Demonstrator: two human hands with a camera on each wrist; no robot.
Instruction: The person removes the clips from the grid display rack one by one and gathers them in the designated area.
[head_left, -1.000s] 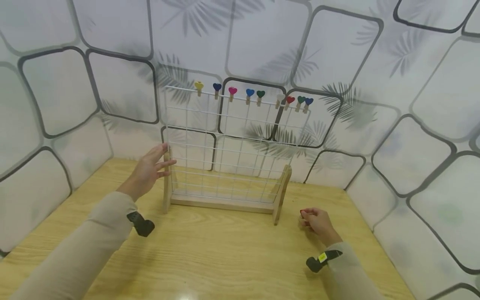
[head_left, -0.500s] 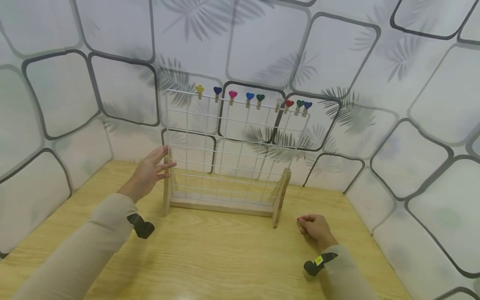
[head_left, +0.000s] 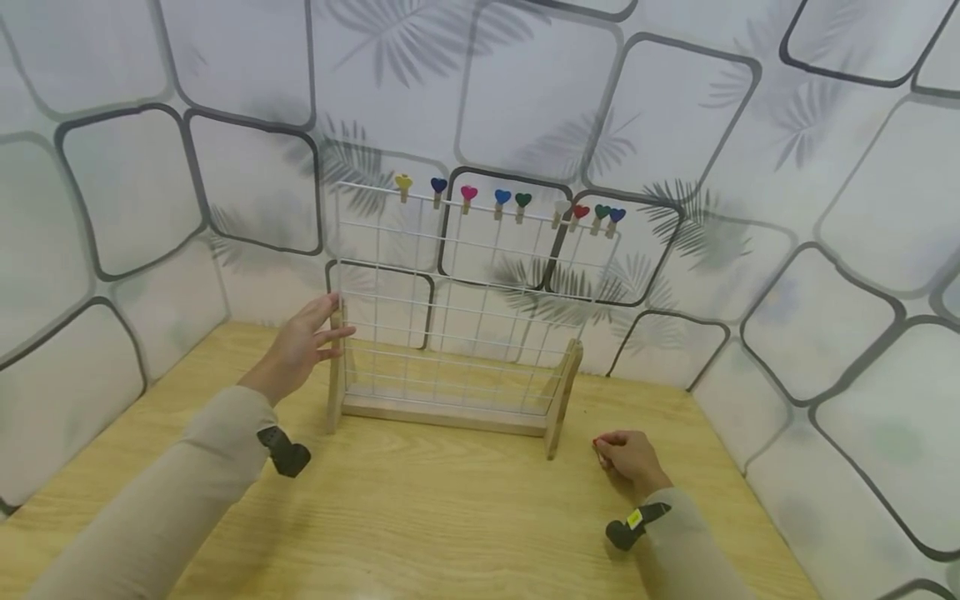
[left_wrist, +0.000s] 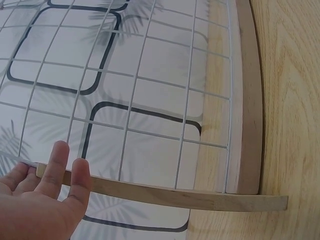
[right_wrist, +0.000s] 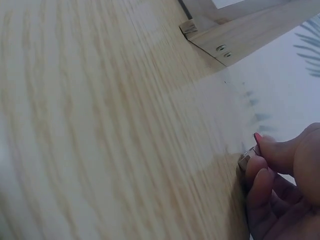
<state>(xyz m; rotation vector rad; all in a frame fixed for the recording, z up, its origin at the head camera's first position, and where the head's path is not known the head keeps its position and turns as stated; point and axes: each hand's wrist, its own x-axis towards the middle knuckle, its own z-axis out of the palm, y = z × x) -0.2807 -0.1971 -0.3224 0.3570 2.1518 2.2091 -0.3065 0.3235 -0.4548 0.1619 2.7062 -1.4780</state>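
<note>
Okay: red clip [right_wrist: 244,161] pinched in your right hand [head_left: 630,457]

Right thumb and fingers closed together on it, low by the table [head_left: 420,517], right of the rack [head_left: 446,414]. Red end at your thumb tip, wood just past the fingertips; rest of its long axis hidden. Your left hand [head_left: 296,346] has fingers spread, fairly straight, touching the rack's left upright [left_wrist: 190,198]. Rack's long axis runs left to right, right end nearer you. Nine heart clips [head_left: 468,194] line its top, hearts up.

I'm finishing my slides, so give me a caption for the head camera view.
Left hand touches a wire rack; right hand pinches a red-topped clip; nine clips line its top.
</note>
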